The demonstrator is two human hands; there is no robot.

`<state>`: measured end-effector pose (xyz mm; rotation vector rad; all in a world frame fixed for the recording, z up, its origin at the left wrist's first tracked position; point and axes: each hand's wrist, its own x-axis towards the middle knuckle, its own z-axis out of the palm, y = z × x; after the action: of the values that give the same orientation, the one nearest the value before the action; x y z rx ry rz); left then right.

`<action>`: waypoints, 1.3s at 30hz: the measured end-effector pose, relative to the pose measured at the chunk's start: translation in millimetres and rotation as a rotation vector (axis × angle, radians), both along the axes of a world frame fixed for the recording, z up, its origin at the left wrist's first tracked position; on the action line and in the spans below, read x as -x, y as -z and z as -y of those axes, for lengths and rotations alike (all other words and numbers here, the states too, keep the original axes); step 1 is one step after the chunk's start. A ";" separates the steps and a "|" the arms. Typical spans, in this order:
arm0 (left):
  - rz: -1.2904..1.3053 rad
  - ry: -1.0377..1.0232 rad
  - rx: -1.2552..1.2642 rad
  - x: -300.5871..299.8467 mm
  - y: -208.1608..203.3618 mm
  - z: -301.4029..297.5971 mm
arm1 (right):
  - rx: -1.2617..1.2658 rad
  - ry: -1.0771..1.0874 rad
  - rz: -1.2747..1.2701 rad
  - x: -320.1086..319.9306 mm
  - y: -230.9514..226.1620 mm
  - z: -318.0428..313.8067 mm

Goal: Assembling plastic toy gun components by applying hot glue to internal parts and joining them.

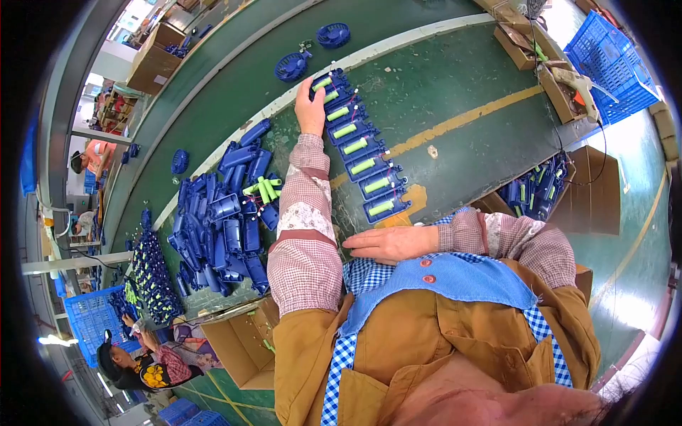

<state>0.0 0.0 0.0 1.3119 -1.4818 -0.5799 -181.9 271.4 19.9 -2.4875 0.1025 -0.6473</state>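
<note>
Item: loose blue housings [224,213], heaped on the worktop [469,85]; green cells [264,190] on the heap's right side. Item: left hand [310,106], fingers bent over the far end of a slanting row of cell-fitted housings [359,150]; whether they grip cannot be told. Step in hand, apparently: positioning the row's farthest piece; next move seems to call for light alignment, clear of the white connectors [387,152]. Item: right hand [394,243], palm down, fingers straight, seemingly empty, near the row's close end. Item: glue gun [579,84], far right.
</note>
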 end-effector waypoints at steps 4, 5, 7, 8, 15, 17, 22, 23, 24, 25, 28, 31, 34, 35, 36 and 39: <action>0.033 -0.011 0.028 6.9 -4.0 -4.1 | -0.099 0.007 -0.002 -1.4 -4.7 4.9; 0.035 -0.025 0.015 5.0 -5.7 -2.7 | -0.136 0.010 -0.007 -3.4 -6.6 7.8; 0.024 -0.047 0.020 11.7 -3.4 -4.1 | -0.168 0.008 -0.020 1.1 -6.0 8.7; -0.033 -0.056 0.016 15.4 -2.0 -5.7 | -0.181 0.017 -0.019 3.6 -4.6 7.8; -0.045 -0.001 0.039 64.2 -5.4 -5.1 | -0.251 0.086 0.035 29.7 -6.6 13.6; -0.030 0.029 0.056 82.5 -4.3 -1.0 | -0.272 0.105 0.028 43.7 -8.7 16.2; 0.020 0.069 0.087 148.9 -1.4 15.2 | -0.313 0.244 0.006 90.4 -15.9 18.9; 0.037 0.068 0.093 163.2 0.3 18.8 | -0.345 0.270 0.021 100.8 -14.4 19.2; 0.029 0.075 0.092 177.6 0.9 21.1 | -0.341 0.273 0.014 111.7 -17.3 20.2; 0.021 0.081 0.090 192.0 1.3 24.1 | -0.366 0.306 0.023 123.1 -20.8 20.6; 0.044 0.114 0.129 233.7 1.8 35.9 | -0.406 0.407 0.015 154.7 -23.2 21.6; 0.021 0.127 0.153 276.9 5.4 40.6 | -0.424 0.501 0.024 182.8 -21.8 19.3; 0.007 0.063 0.199 322.5 4.4 43.0 | -0.437 0.596 0.033 205.5 -26.2 18.0; 0.009 0.084 0.187 333.0 3.7 42.2 | -0.438 0.627 0.040 211.3 -26.1 18.5; -0.005 0.108 0.183 343.5 2.4 41.6 | -0.459 0.659 0.059 217.3 -27.9 18.2; -0.033 0.151 0.140 352.7 -2.2 42.4 | -0.492 0.697 0.097 227.8 -28.4 19.6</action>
<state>-352.7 -42.4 2.2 1.0845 -1.5743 -0.5813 -409.7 251.8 48.3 -1.9066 0.9947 -0.8837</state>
